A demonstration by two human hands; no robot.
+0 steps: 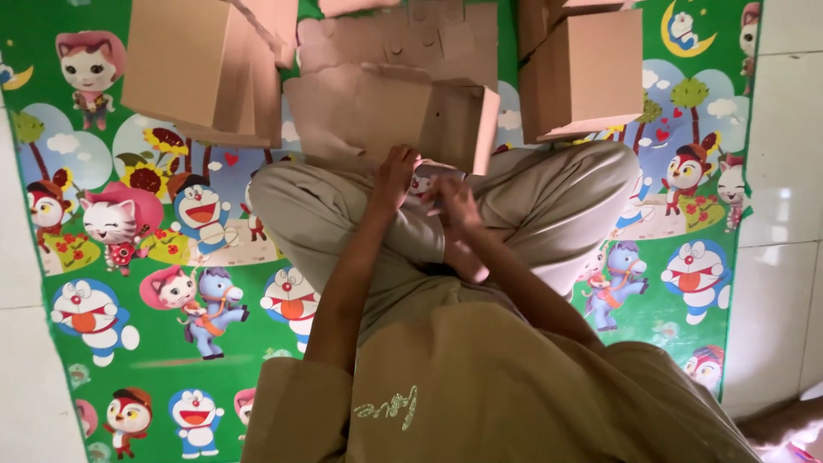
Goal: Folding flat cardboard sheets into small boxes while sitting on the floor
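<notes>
Three cardboard boxes (390,116), one mat (129,343), two hands (394,176)

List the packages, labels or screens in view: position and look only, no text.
Folded box: plain brown cardboard, centre, in front of the crossed legs; left hand touches its lower edge, right hand just below it.
Box stack: brown cardboard, top left on the cartoon mat.
Closed box: brown cube, top right.
Flat blanks: die-cut brown cardboard, top centre.
No screens, signs or labels visible.

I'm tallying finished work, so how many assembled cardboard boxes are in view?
3: one box at upper left, one in front of the hands, one at upper right. Flat cardboard behind may hide more.
</notes>
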